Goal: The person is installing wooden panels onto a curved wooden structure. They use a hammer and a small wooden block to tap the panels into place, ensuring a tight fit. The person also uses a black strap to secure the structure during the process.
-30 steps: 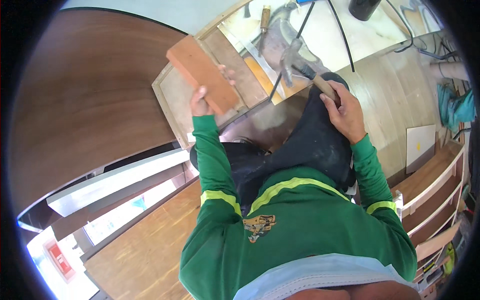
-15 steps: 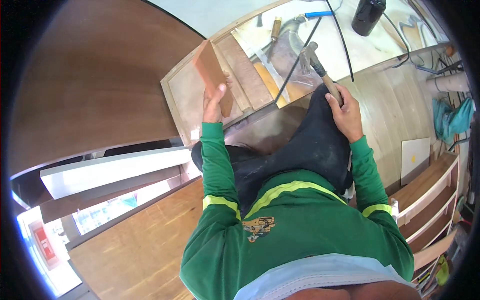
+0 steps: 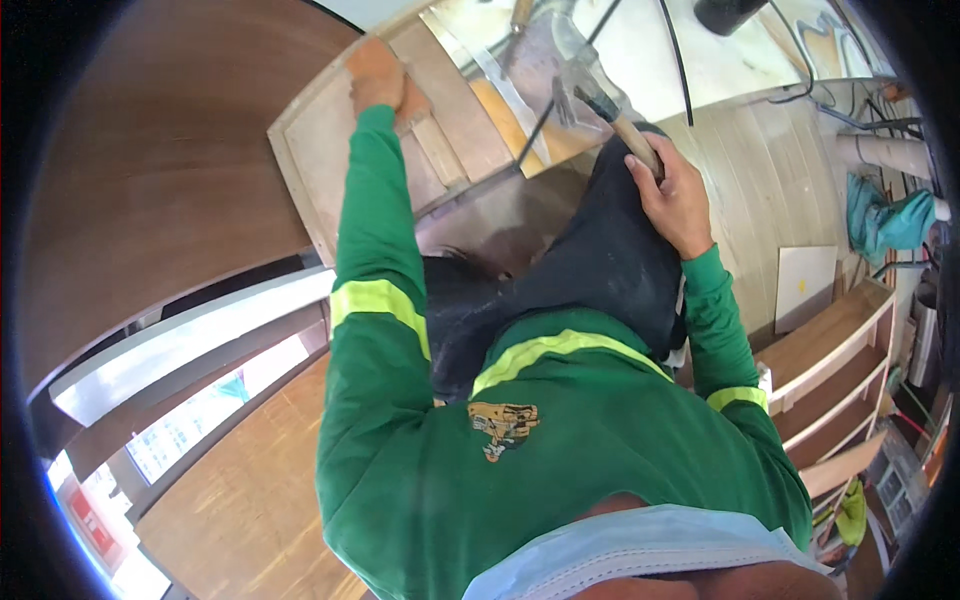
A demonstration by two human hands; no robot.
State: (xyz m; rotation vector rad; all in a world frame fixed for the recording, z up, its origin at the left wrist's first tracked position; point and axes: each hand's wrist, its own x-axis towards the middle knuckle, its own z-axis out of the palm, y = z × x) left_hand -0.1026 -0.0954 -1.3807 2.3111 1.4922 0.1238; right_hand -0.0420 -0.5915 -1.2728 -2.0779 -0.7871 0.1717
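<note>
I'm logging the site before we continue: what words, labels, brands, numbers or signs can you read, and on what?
None reads clearly.
Red panel, lower left: pale marks, too small and blurred.
Green top: yellow-and-black chest picture; any lettering is too small.
Hammer in the right hand: no lettering visible.

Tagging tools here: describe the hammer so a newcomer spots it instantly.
From the green top, follow its right sleeve to the right hand. It holds the hammer, whose wooden handle sets it apart from the thin black strips nearby.
</note>
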